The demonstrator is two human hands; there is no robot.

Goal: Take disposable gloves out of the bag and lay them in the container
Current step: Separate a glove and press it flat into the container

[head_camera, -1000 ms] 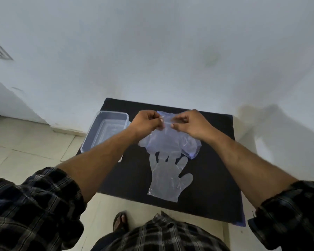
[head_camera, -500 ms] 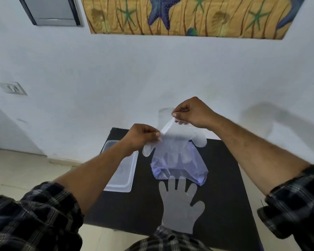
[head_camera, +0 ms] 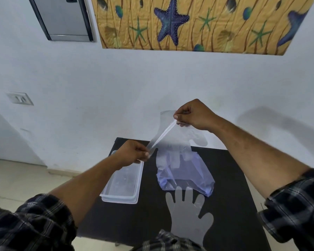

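A glove (head_camera: 172,134) is now drawn up & half out of the bag (head_camera: 186,175), cuff pinched by right hand (head_camera: 192,115) & left hand (head_camera: 132,153), vs. 1 s ago down by the table (head_camera: 234,178); container (head_camera: 121,183) is left of it, i.e. placing is judged next.

One view only was given, taken from a wide-angle camera worn on the head. It was aimed forward and somewhat down, so that the white wall (head_camera: 152,78) with its starfish picture (head_camera: 198,24) filled the upper half and the black worktop (head_camera: 234,187) lay in the lower half, close beneath. Both forearms were seen reaching in from the bottom corners toward the worktop's far edge. Straight lines were bowed near the frame's edges. The worktop's near edge was cut off by the checked shirt (head_camera: 167,241).
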